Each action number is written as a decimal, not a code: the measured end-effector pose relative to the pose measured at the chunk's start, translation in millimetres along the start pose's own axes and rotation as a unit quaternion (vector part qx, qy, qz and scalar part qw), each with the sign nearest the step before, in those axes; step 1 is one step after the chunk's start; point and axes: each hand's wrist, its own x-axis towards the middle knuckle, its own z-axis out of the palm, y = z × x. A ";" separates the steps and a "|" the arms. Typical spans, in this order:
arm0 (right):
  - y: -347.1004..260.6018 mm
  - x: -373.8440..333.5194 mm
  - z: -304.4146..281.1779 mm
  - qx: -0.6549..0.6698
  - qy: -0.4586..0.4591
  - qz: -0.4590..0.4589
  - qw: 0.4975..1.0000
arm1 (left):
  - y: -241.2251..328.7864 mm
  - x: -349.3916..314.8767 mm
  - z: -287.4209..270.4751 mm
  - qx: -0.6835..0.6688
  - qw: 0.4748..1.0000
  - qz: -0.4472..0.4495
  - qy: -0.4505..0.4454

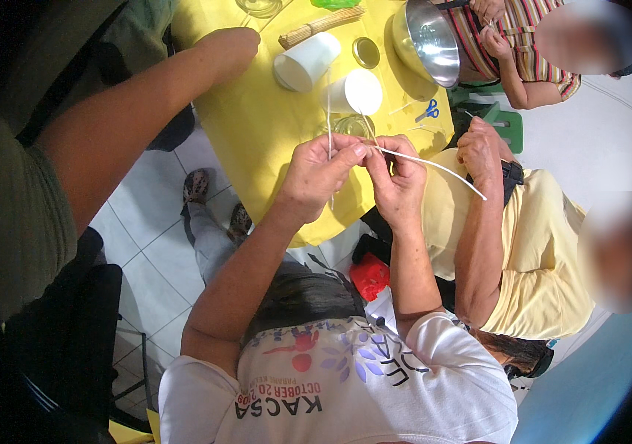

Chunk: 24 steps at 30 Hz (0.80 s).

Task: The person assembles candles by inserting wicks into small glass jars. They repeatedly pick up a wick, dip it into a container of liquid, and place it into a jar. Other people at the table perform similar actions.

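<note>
Over the table's near part, my left hand [322,176] and my right hand [399,181] meet, fingertips pinched close together. Both are closed on thin white strips [434,164] that cross where the fingers meet. One strip curves out to the right past my right hand. Another strip [329,111] runs up and down by my left hand, its middle behind the fingers. What exactly the fingertips pinch at the crossing is too small to make out. Just beyond my hands is a clear glass jar [353,126], partly hidden.
The yellow-covered table [257,140] bears two white cups [307,63], a bundle of thin sticks [322,27], a round lid [365,52], blue scissors [428,111] and a steel bowl [427,44]. Co-workers sit right and far right; another person's arm [146,111] reaches in from the left.
</note>
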 end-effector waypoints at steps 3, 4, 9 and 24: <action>0.5 3.7 1.5 -0.006 -0.003 -0.002 1.000 | 1.0 2.8 -2.6 -0.029 1.000 -0.008 -0.007; 0.1 4.1 2.7 0.038 0.001 0.024 0.999 | 1.7 3.9 -3.1 -0.037 0.999 -0.009 -0.009; -4.2 7.7 0.7 0.170 -0.002 0.111 0.979 | 5.5 9.6 -2.1 -0.059 0.998 -0.024 -0.003; -8.5 21.3 -6.1 0.211 0.065 0.120 0.968 | 8.8 20.5 8.2 -0.056 0.998 -0.033 0.003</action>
